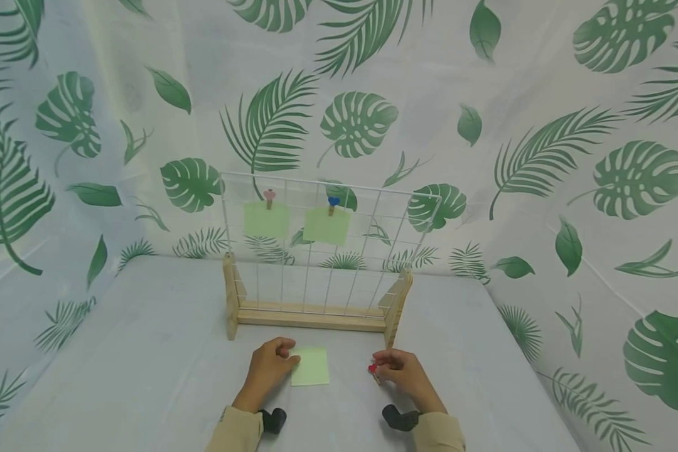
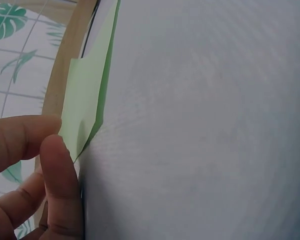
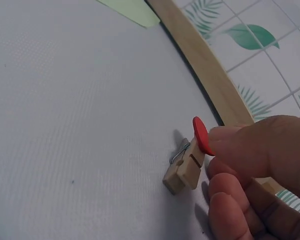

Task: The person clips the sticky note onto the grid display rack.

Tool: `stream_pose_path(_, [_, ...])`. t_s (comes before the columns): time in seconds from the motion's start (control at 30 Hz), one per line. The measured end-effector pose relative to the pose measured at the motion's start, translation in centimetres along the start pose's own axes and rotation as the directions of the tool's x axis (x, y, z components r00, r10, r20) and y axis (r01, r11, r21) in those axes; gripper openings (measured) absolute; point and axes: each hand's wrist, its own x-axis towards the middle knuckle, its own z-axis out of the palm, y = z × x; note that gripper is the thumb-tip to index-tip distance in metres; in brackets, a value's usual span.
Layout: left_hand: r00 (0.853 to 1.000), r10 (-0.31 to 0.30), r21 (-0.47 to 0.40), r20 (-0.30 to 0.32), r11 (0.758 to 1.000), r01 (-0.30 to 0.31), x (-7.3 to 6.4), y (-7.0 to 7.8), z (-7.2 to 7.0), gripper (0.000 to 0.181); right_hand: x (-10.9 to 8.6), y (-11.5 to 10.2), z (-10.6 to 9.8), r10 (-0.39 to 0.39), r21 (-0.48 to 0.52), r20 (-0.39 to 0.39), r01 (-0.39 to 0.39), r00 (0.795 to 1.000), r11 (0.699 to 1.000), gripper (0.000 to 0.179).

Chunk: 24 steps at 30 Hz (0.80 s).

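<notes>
My left hand (image 1: 269, 366) is at the left edge of a pale green paper note (image 1: 309, 366) lying on the table. Its thumb and forefinger are bent beside the note's (image 2: 90, 95) corner, with a gap between their tips in the head view. My right hand (image 1: 405, 375) pinches a small wooden clothespin (image 3: 185, 167) by its red heart-shaped end (image 3: 201, 135), low over the table. Ahead stands a white wire grid rack (image 1: 367, 251), where a pink-heart clothespin (image 1: 269, 199) and a blue-heart clothespin (image 1: 333, 206) hold two green notes.
The grid stands in a wooden base (image 1: 311, 319) with two upright feet, just beyond both hands. A pale cloth covers the table (image 1: 147, 351). A leaf-patterned curtain (image 1: 429, 81) surrounds its back and sides.
</notes>
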Motion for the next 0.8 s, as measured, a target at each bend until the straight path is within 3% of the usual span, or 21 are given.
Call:
stream_pose_path(0.2, [1.000,-0.017,0.038,0.011,0.999,0.017,0.2,0.1,0.1,0.030,0.2,-0.3,0.4,0.046,-0.069,-0.047,-0.049,0.998,0.996,0.027])
stream_pose_path(0.47, [1.000,0.012,0.047,0.008,0.999,-0.012,0.4,0.5,0.1,0.023,0.4,-1.1,0.7,0.077,-0.117,-0.123,-0.091,0.990,0.989,0.022])
stream_pose_path(0.8, [1.000,0.006,0.086,-0.005,0.996,-0.005,0.2,0.4,0.2,0.020,0.0,-0.5,0.7,0.044,-0.097,-0.065,-0.050,0.997,0.994,0.019])
